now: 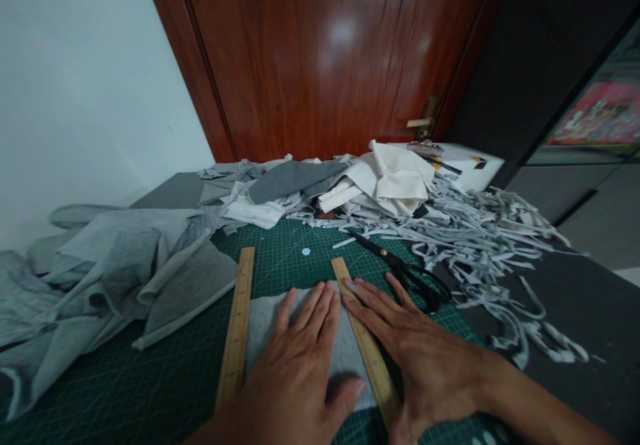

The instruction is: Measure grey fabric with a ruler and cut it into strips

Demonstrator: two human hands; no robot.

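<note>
The left hand (297,358) lies flat, thumb apart, on grey cloth (263,325) toward the near edge of the worktop (585,298); the right hand (425,351), spread, touches a wooden ruler (367,345), likely stiff and light; the cloth seems soft, apt to shift, best taken by its far corners.

Counted items: two hands, left hand (300,365) and right hand (430,358); two wooden rulers, left ruler (237,328) and right ruler (367,345); one pair of scissors (385,252); one flat grey cloth piece (260,325); one green mat (280,268); one pale disc (306,251); one white box (470,177); one door (310,65) with one handle (421,123). Strips (480,231): many, tangled, uncountable. Heaped cloths (125,265): several, overlapping, exact number indeterminable.
</note>
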